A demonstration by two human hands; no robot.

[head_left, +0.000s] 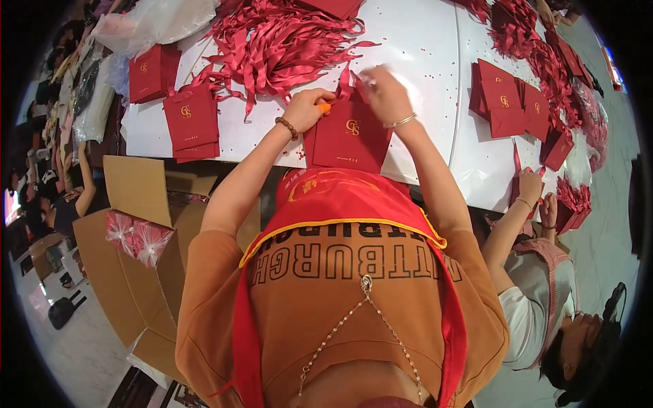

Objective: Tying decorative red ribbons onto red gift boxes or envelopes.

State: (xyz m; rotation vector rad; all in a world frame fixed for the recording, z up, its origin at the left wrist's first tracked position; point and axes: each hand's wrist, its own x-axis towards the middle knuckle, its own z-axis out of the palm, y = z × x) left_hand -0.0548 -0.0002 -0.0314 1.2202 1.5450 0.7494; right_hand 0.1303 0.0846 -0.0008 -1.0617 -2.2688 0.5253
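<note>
A flat red paper bag (348, 139) with a gold emblem lies at the near edge of the white table (422, 47). My left hand (306, 109), with a bead bracelet on the wrist, rests at the bag's upper left corner and grips a small orange tool (324, 107). My right hand (384, 92), wearing a thin bangle, is blurred with motion and pinches a red ribbon (350, 83) at the bag's top edge. A large heap of loose red ribbons (279, 41) lies just beyond both hands.
Stacks of red bags (192, 121) lie left, with more at the right (503, 98). An open cardboard box (143, 272) beside me on the left holds wrapped red bundles (136, 234). A co-worker's hands (534, 194) work at the table's right edge.
</note>
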